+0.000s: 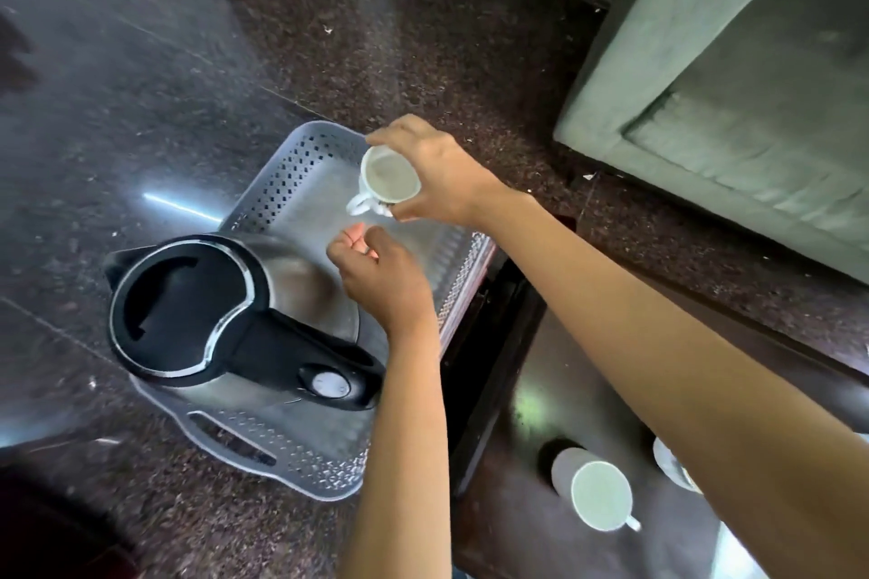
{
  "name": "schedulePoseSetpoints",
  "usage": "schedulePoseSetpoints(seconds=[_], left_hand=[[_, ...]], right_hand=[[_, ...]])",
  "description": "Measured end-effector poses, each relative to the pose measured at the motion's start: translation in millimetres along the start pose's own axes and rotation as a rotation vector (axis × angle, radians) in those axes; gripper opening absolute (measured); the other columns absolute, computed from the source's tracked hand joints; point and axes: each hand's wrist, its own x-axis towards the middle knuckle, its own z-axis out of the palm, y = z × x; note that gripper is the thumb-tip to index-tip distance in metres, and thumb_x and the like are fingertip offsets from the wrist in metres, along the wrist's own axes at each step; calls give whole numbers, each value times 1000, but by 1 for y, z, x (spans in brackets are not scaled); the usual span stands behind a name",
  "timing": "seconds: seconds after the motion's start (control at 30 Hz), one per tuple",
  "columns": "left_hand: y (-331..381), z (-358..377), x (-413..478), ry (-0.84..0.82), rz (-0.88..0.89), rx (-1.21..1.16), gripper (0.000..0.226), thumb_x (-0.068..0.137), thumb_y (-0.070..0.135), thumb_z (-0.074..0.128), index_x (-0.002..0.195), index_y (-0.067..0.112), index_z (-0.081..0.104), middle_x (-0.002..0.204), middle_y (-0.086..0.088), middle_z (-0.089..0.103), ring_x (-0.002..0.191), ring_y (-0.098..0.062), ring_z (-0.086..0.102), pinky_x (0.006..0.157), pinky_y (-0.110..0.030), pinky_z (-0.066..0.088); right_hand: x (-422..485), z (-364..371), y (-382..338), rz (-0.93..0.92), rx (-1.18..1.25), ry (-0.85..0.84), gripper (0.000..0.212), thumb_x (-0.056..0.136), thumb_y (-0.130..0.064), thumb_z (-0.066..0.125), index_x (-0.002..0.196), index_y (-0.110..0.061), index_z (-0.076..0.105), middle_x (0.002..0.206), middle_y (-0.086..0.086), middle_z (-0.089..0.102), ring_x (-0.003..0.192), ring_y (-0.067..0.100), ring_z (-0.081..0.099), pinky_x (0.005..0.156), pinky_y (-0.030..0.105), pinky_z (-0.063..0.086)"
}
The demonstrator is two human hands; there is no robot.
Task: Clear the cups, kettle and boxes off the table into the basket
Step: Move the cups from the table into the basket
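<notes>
2 hands are at work over the grey perforated basket (301,165), which sits on the dark speckled floor (141,61) just beside the dark bench (531,400).

Item 1: kettle (235,310), steel with a black lid and handle, standing upright in the near end of the basket, spout pointing away from the bench.

Item 2: white cup (388,179), held above the far end of the basket, tilted so that we look into its mouth, handle hanging low. Our right hand (442,174) is clamped around its rim and side.

Item 3: left hand (381,277), over the middle of the basket, between the kettle and the held cup. Fingers loosely curled and slightly apart, gripping nothing that we can see.

Item 4: second white cup (599,494), upright on the bench, well apart from the basket, handle turned away from it.

Item 5: white piece of crockery (670,461), just beyond that cup on the bench, mostly hidden by our right forearm; we cannot tell what it is.

Item 6: grey-green sofa (733,108), beyond the bench, well apart from the basket.
</notes>
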Motion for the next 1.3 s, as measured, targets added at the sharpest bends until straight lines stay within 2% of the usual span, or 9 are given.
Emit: schedulePoseSetpoints(seconds=[0.07, 0.17, 0.33, 0.57, 0.67, 0.83, 1.03, 1.23, 1.3], left_hand=[[-4, -3, 2, -2, -23, 3, 26, 93, 8, 44, 115, -3, 52, 116, -20, 61, 106, -32, 59, 94, -39, 46], [-9, -4, 3, 5, -13, 14, 26, 94, 5, 42, 117, -5, 50, 120, -22, 59, 113, -31, 56, 95, -32, 43], [-12, -2, 2, -2, -7, 15, 24, 93, 1, 43, 114, -7, 52, 118, -23, 59, 110, -29, 57, 89, -24, 41], [-15, -1, 1, -32, 1, 55, 22, 95, 3, 43, 114, -4, 52, 116, -20, 59, 108, -30, 56, 84, -22, 40], [-13, -1, 0, -35, 8, 66, 21, 95, 4, 43, 113, -4, 52, 116, -20, 59, 108, -31, 56, 84, -24, 41], [-12, -2, -4, -46, 21, 81, 23, 94, 7, 43, 113, -1, 53, 117, -16, 60, 105, -25, 55, 79, -16, 36], [-7, -5, -23, -69, 79, 72, 20, 94, 11, 44, 111, 4, 53, 110, -6, 58, 93, -13, 51, 72, -10, 31], [-9, -4, -76, -122, 133, 80, 17, 93, 8, 47, 107, 1, 53, 111, -12, 61, 89, -14, 51, 63, 0, 33], [-14, -4, -100, -167, 140, 90, 18, 93, 11, 46, 108, 3, 52, 112, -12, 60, 90, -16, 52, 65, -4, 35]], right_hand=[[16, 11, -2, -39, -34, -78, 76, 69, -14, 83, 136, -7, 48, 134, 11, 46, 122, 22, 52, 105, 24, 37], [38, 27, -6, -109, -178, -140, 75, 73, -23, 80, 139, -12, 45, 138, 7, 46, 130, 22, 42, 109, 27, 32], [62, 47, -9, -150, -404, -79, 72, 74, -36, 77, 138, -20, 45, 135, -3, 50, 133, 22, 32, 105, 35, 32], [76, 54, -14, -91, -366, 2, 71, 72, -34, 78, 134, -17, 48, 132, -3, 55, 133, 23, 29, 106, 35, 24], [75, 54, -16, -93, -364, 4, 80, 69, -30, 81, 138, -16, 43, 136, -2, 51, 133, 25, 29, 104, 34, 26], [58, 44, -13, -66, -311, -6, 88, 69, -30, 82, 143, -17, 36, 140, -1, 45, 133, 24, 28, 107, 35, 29], [13, 15, 2, 23, -224, 165, 79, 76, -26, 76, 143, -13, 37, 142, 5, 43, 133, 26, 31, 112, 37, 29], [-63, -11, 26, 118, -181, 293, 64, 83, -22, 69, 139, -7, 41, 139, 11, 45, 127, 29, 36, 109, 28, 27], [-93, -17, 35, 147, -163, 302, 61, 83, -18, 67, 138, -6, 42, 138, 13, 45, 127, 30, 37, 107, 29, 28]])
